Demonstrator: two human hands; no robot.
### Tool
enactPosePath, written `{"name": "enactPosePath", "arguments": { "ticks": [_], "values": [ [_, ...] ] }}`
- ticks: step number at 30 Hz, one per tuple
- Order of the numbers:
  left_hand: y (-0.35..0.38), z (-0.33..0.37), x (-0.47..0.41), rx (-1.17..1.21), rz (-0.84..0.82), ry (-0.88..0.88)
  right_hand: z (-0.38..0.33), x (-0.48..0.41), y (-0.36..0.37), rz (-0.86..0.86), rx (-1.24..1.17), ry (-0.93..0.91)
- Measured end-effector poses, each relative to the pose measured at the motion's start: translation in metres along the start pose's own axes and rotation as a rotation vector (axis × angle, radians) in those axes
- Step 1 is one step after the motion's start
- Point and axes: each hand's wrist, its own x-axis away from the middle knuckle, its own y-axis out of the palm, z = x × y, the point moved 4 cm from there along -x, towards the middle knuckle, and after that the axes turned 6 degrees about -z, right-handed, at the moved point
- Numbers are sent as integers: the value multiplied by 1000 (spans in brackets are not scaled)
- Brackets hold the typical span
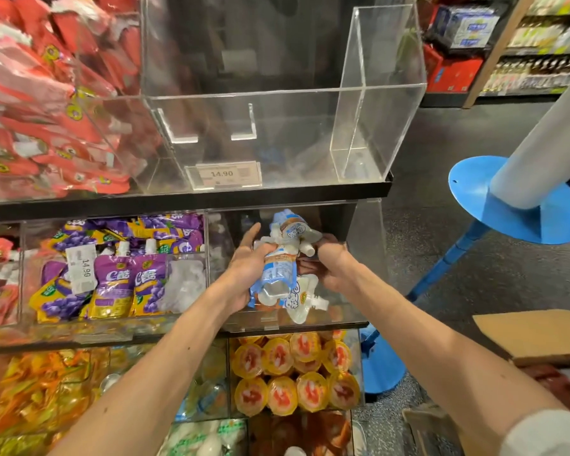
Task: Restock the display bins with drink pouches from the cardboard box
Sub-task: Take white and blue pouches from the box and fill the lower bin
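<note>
Both hands are inside the right-hand display bin (368, 248) of the middle tier. My left hand (246, 273) is clenched round a bundle of white-and-blue drink pouches (282, 258), and my right hand (334, 263) clasps its opposite side. The adjacent bin holds purple pouches (112, 286). The upper acrylic bin (380, 126) holds nothing. The cardboard box (540, 334) is at lower right.

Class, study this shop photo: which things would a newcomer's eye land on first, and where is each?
First, the left hand and right hand gripping a bundle of blue-and-white drink pouches inside the middle shelf's right-hand bin. Then the purple grape pouches just left of it, and the red packets piled at upper left.
</note>
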Motion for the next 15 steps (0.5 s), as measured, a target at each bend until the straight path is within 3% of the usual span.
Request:
{"name": "enactPosePath", "arguments": {
  "ticks": [4, 9, 12, 15],
  "values": [
    [0, 4, 1, -30, -35, 1, -5, -9, -8, 4, 208, -138],
    [-9, 6, 3, -88, -73, -22, -14, -5, -5, -234, 729, -328],
    [-13, 9, 2, -109, -58, -41, -11, -1, 1, -339, 688, -361],
    [-19, 10, 1, -126, -17, -62, -15, -7, -1, -245, 1062, -475]
  ]
}}
